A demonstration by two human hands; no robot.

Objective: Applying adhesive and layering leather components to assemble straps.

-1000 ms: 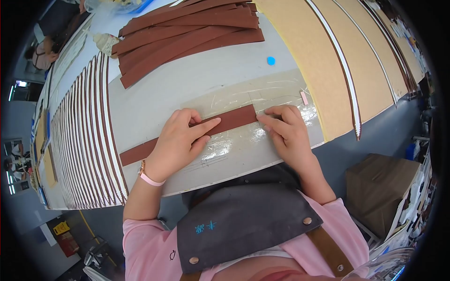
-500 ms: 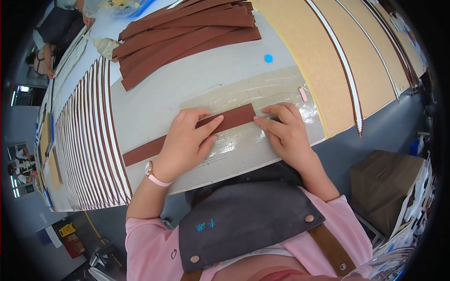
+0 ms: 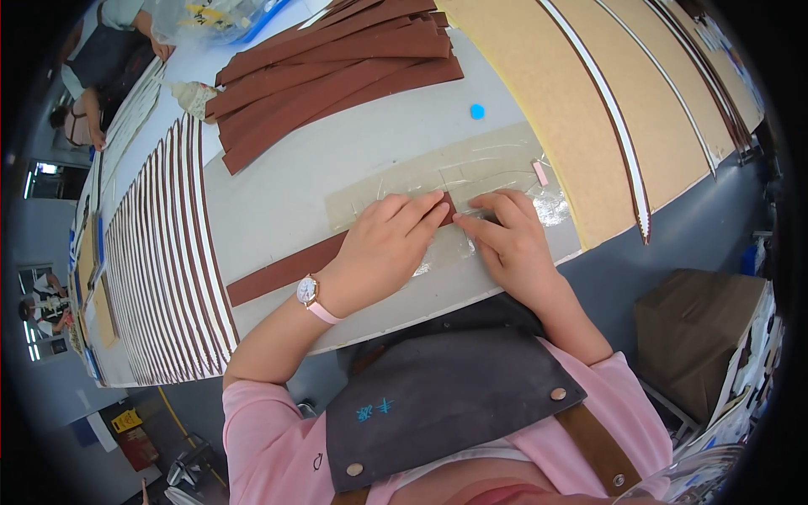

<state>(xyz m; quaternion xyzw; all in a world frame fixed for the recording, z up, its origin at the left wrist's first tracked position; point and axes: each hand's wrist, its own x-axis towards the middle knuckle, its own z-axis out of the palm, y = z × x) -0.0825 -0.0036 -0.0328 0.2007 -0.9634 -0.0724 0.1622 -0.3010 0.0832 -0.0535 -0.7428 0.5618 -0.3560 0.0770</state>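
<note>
A flat reddish-brown strip (image 3: 290, 271), leather-like, lies across a clear plastic sheet and the grey work board in front of me. My left hand (image 3: 389, 244) rests flat over its right part, fingers stretched toward the right end and covering much of it. At that end is my right hand (image 3: 511, 240), its fingers bent but apart, one fingertip touching the strip's corner. Neither hand wraps round the strip. Farther back lies a loose pile of similar brown strips (image 3: 337, 80).
Left of the board stand rows of narrow brown-and-white strips (image 3: 172, 261). A blue disc (image 3: 478, 112) and a small pink piece (image 3: 539, 173) lie right of centre. Tan board (image 3: 555, 109) with long thin strips covers the right side. A co-worker's hand (image 3: 162, 49) is far left.
My left hand has slid right along the strip and now lies flatter, near the strip's right end. My right hand has barely moved.
</note>
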